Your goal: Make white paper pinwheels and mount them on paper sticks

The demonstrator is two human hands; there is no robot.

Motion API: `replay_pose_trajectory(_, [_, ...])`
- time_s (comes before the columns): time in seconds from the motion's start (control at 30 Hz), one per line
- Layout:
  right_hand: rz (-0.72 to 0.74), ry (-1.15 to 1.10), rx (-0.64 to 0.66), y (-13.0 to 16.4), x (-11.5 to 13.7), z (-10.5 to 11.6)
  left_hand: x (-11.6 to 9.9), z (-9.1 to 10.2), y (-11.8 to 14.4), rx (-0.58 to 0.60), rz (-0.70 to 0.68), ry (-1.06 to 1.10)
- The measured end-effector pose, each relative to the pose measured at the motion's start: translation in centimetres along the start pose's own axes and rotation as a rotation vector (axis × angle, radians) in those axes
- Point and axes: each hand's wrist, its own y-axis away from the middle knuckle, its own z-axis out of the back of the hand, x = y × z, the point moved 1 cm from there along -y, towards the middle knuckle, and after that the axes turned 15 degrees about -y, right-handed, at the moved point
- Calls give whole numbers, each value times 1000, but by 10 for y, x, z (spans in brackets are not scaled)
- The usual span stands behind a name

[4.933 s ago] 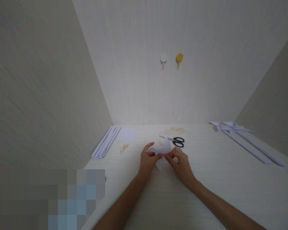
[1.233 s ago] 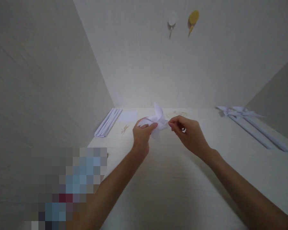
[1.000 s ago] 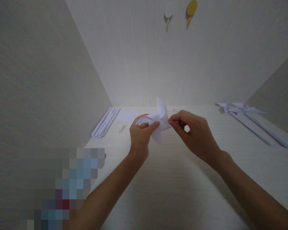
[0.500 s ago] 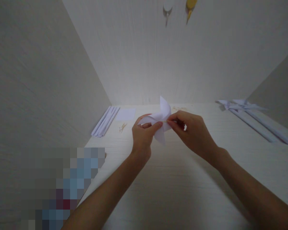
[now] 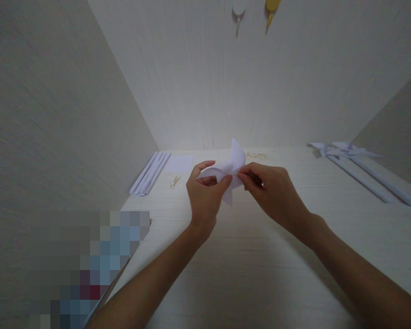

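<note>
Closer together now than half a second back: right hand [image 5: 274, 192] slid in toward the middle of the frame, fingertips meeting the left hand's thumb at the hub of the paper pinwheel [image 5: 229, 171]. Blade tip risen a touch less high, tilted right. Held just above centre frame, off the table [image 5: 260, 274], lifted clear of the surface.

Left hand [image 5: 203, 196] curled around the lower left blades, thumb pressed up against the centre, forefinger arched over the top of a curled blade. Holding the pinwheel, firmly pinched. Right hand pinched narrow at the hub, thumb and forefinger closed on the paper's centre; whether a thin stick sits between those fingertips, cannot tell at this moment, too small and hidden by the knuckles.

Around the hands: stack of white paper strips [image 5: 150, 173] lying at middle left against the side wall, a white paper square [image 5: 180, 163] just beside it, and a few toothpicks [image 5: 174, 182] in front of that square. More pale scraps [image 5: 256, 155] near the back wall, right of the raised blade. Far right of frame, finished pinwheels on long white sticks [image 5: 359, 171] laid side by side, well apart from the hands. Top edge of frame: a white wall hook [image 5: 238, 13] and a yellow wall hook [image 5: 271, 9], side by side, partly cut off.
</note>
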Motion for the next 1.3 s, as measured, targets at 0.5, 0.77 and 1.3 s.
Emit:
replay_pose_trajectory(0.5, [9, -44, 24, -2, -3, 2, 0, 2, -2, 42, -21, 27])
replay_pose_trajectory(0.77, [69, -32, 24, -1, -3, 3, -1, 2, -2, 40, -29, 31])
replay_pose_trajectory(1.3, [96, 17, 50, 1, -5, -1, 2, 1, -3, 56, -17, 20])
